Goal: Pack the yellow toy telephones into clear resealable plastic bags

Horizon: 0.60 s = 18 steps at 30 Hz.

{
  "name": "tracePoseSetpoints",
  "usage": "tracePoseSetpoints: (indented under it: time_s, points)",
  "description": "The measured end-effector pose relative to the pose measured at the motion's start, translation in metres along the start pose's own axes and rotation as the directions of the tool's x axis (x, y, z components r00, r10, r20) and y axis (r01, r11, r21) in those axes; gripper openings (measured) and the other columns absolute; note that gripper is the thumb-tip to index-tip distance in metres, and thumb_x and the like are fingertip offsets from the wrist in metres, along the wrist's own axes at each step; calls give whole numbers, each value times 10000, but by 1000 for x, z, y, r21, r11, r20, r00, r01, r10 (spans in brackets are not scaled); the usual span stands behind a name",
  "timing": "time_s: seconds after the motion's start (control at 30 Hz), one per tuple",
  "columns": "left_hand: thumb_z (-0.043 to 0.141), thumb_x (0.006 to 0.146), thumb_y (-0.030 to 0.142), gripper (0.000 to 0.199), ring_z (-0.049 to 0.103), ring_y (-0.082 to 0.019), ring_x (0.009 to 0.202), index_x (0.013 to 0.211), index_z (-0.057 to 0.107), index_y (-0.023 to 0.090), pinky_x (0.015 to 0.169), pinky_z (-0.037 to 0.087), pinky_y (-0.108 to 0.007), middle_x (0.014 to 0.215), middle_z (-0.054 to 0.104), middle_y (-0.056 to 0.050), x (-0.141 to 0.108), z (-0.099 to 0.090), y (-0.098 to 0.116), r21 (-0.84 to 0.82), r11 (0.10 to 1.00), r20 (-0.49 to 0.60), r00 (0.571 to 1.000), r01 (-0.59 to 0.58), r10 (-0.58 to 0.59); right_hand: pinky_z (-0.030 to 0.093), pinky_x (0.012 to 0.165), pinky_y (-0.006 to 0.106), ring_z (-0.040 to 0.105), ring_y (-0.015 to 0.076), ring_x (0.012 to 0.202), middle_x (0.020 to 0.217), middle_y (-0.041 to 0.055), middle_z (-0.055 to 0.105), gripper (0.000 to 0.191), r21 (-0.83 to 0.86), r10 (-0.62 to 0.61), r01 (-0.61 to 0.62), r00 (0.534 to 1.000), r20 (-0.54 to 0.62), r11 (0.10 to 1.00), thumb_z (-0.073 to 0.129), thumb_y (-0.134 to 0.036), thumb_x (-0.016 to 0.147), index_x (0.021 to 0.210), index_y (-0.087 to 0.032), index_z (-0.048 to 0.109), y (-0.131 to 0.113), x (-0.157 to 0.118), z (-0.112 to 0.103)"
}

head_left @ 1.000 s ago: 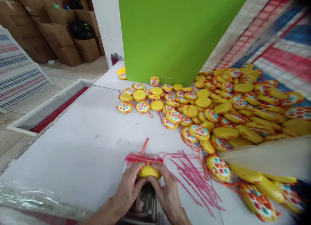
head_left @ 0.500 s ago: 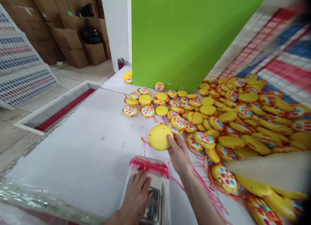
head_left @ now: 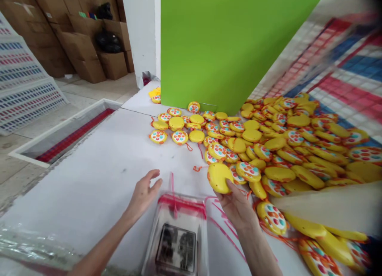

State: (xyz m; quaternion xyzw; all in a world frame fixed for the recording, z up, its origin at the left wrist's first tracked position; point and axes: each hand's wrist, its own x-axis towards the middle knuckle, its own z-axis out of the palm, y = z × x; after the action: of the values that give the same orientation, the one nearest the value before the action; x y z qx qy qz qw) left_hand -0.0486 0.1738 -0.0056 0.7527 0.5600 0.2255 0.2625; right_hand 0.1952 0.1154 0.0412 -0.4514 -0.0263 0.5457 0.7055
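My right hand (head_left: 238, 210) grips a yellow round toy (head_left: 220, 177) by its near edge, its plain back facing up and an orange cord trailing from its left side. Over the white table (head_left: 98, 188), my left hand (head_left: 145, 191) hovers with thumb and fingers apart, holding nothing I can see. Between the two hands sits a clear plastic box (head_left: 152, 244) with a pink-red far edge and a dark square piece (head_left: 176, 248) in it. Across that far edge lies a pink strip (head_left: 172, 192). More pink strips (head_left: 228, 224) are scattered to the box's right.
A large heap of yellow toys (head_left: 277, 142) with dotted fronts covers the right side. Behind them stands a green panel (head_left: 232, 45). White baskets (head_left: 26, 77) and cardboard boxes (head_left: 80, 49) are at the left. Clear plastic film (head_left: 44, 248) lies along the near left edge.
My left hand has lifted off the plastic box and moved left and away, opening. My right hand has shifted right and slightly nearer with the yellow toy.
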Motion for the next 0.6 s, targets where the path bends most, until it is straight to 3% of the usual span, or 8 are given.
tracePoseSetpoints:
  time_s: [0.1,0.27,0.43,0.6]
  points:
    - [491,826,273,225,533,-258,1003,961,619,146,862,418,-372,946,635,-102,15,-2,6,102,994,103,994,-43,32,570,695,240,667,155,855,914,7,720,276,34,-14,14,1000,-10,999,721,-178,676,946,-194,667,-5,-5,-4]
    - [484,782,168,196,596,-234,754,669,642,140,681,400,-304,691,642,-90,37,28,30,174,983,273,962,-65,15,558,768,290,655,177,906,973,32,708,270,15,-116,116,993,-14,993,700,-218,712,978,-190,661,-20,-25,-17]
    - [470,784,146,207,602,-173,680,662,636,169,609,352,-244,655,648,-36,62,63,79,86,978,417,898,-191,139,536,814,325,633,199,967,1033,49,687,304,-11,-288,287,957,-27,958,683,-240,737,1032,-191,632,-40,-47,-36]
    - [484,809,102,201,575,-142,633,642,590,138,616,399,-250,615,601,-5,52,91,132,-72,935,493,803,-348,336,536,786,365,605,261,1018,1065,65,667,403,-86,-457,451,885,-84,888,683,-340,700,1067,-197,599,-58,-68,-48]
